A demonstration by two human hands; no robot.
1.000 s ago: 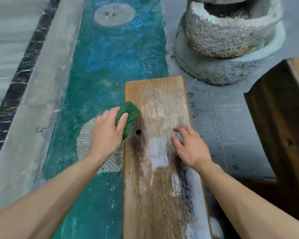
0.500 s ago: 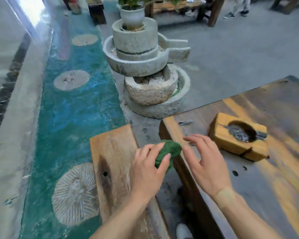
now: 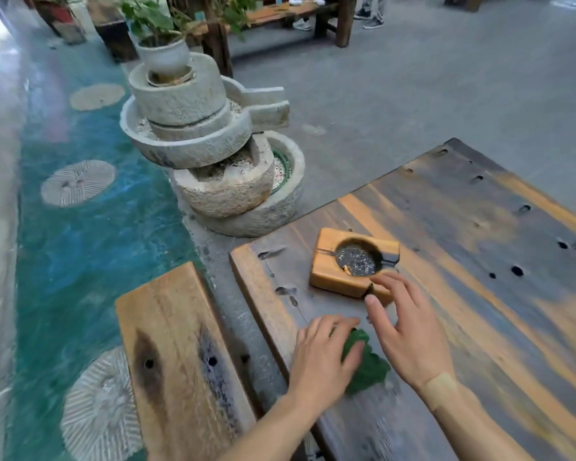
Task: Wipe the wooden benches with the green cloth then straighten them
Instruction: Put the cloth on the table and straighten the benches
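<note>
A pale wooden bench [image 3: 177, 344] with dark stains and small holes runs along the lower left. To its right stands a dark wooden table [image 3: 479, 227]. The crumpled green cloth [image 3: 368, 371] lies on the table near its left edge. My left hand [image 3: 323, 361] grips the cloth from the left, fingers curled over it. Just right of the cloth, my right hand [image 3: 409, 334] hovers over the table with spread fingers and holds nothing, its fingertips near a wooden ashtray [image 3: 330, 261].
A stack of stone millstones [image 3: 193, 128] with a potted plant [image 3: 163, 54] on top stands beyond the bench end. A teal floor strip [image 3: 80, 244] with round stone discs runs along the left. Grey floor lies behind; another bench and people's feet are far back.
My left hand carried the green cloth off the bench and over to the table. My right hand left the bench top and now hovers over the table. The view swung up and right.
</note>
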